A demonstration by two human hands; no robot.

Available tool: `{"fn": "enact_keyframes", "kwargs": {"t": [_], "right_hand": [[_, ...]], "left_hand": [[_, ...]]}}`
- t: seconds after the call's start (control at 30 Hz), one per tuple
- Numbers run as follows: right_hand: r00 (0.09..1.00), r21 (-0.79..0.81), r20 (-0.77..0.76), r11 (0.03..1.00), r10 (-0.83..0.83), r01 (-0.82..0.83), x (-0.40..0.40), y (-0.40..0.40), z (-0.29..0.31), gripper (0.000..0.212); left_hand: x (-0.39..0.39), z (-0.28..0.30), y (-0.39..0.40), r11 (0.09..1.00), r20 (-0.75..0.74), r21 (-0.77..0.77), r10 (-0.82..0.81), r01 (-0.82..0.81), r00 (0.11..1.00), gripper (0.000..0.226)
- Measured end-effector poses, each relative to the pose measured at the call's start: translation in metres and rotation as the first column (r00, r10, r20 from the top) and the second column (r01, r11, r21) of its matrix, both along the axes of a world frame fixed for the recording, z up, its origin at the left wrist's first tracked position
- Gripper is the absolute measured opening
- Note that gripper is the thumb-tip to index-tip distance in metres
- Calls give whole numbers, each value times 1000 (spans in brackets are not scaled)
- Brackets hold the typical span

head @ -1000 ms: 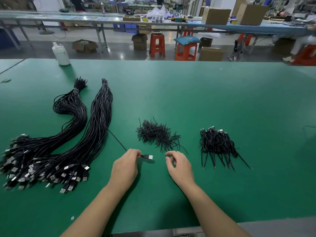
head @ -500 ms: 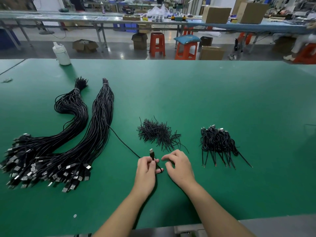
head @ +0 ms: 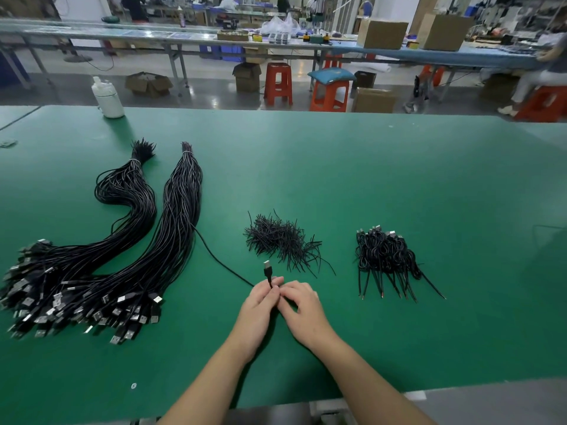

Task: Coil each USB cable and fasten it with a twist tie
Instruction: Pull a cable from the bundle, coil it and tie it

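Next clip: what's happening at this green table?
A person is bundling black USB cables. The left hand grips one black cable just below its metal plug, which points up; the rest trails back to the large uncoiled bundles on the left. The right hand meets it, fingers curled at the cable. No coil is formed yet. A heap of black twist ties lies ahead, with finished tied coils to the right.

Looks like a factory assembly floor: long green-topped workbench (head: 337, 167) up front, another long bench (head: 429, 55) behind it with cardboard boxes (head: 383, 33), orange plastic stools (head: 277, 82) on a concrete floor, plus big bundles of identical black cables (head: 171, 240) laid out in bulk.
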State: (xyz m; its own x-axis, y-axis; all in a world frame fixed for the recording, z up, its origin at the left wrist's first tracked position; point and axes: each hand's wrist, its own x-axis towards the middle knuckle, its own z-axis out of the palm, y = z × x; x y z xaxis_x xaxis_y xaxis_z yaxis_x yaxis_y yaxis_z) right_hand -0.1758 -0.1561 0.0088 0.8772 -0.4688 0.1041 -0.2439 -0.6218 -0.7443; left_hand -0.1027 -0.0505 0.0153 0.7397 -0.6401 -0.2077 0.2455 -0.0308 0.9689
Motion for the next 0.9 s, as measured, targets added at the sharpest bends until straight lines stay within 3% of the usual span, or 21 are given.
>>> {"fn": "enact_keyframes", "kwargs": {"t": [0.1,0.43,0.7,0.9], "right_hand": [[1000,-15,-22,1000,11,-11,-2,1,1,22],[999,-62,-26,997,36,-38,-5,6,1,28],[998,-70,-1,996,63,-62,-7,9,2,29],[1000,-30,-23,999,14,-15,-11,10,3,25]], "left_hand": [[0,3,-2,992,124,101,-82,69,989,28],[22,8,1,958,268,253,-205,137,941,27],[29,9,-1,917,276,344,-304,201,912,28],[30,26,-4,853,370,457,-439,251,819,38]]}}
